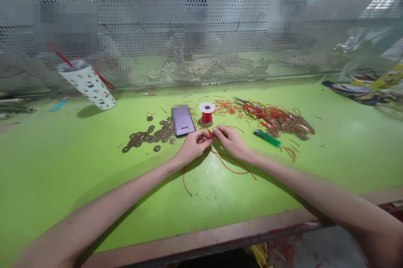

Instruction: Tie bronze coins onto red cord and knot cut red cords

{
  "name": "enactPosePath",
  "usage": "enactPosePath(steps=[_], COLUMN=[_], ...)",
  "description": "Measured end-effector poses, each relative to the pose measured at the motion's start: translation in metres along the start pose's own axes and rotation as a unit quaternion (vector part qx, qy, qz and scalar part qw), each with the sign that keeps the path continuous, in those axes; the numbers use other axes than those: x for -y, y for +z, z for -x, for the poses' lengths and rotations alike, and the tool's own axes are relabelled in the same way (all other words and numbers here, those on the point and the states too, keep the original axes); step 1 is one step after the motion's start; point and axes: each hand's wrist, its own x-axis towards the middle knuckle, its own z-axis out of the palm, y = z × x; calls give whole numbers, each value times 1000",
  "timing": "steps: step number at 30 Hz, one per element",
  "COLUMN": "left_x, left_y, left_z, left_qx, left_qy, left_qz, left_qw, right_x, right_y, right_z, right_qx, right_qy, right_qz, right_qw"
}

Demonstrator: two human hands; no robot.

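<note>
Both hands meet over the middle of the green table, pinching a small bundle of red cord (pixel 210 134) that looks knotted. My left hand (pixel 195 145) is closed on its left side, fingers curled round the cord. From the right, my right hand (pixel 231 140) pinches the same cord between thumb and forefinger. Loose cord ends trail down from the hands onto the table. Just beyond stands a white spool of red cord (pixel 207 113). A phone (pixel 184 123) lies beside it, near my left hand. Whether a coin sits inside the knot is hidden by the fingers.
Loose holed coins (pixel 151 135) spread at left; corded coins (pixel 291 123) are heaped at right. Scissors (pixel 252 106) lie among red cord scraps (pixel 226 107). A green lighter (pixel 267 138) is near my right forearm. A patterned tumbler (pixel 90 85) stands before the perforated metal screen (pixel 145 45).
</note>
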Motion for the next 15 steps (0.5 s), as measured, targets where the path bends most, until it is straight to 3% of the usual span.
enactPosePath(steps=[6, 15], left_x=[-3, 5], left_y=[0, -1], left_z=[1, 1], left_qx=[-51, -102], left_qy=[-8, 1], left_qz=[29, -6], left_qw=[998, 995], right_x=[-2, -2], right_y=[-2, -1], right_z=[0, 2], right_qx=[-6, 11], right_qy=[8, 7], right_qz=[-23, -57], right_qw=[1000, 998])
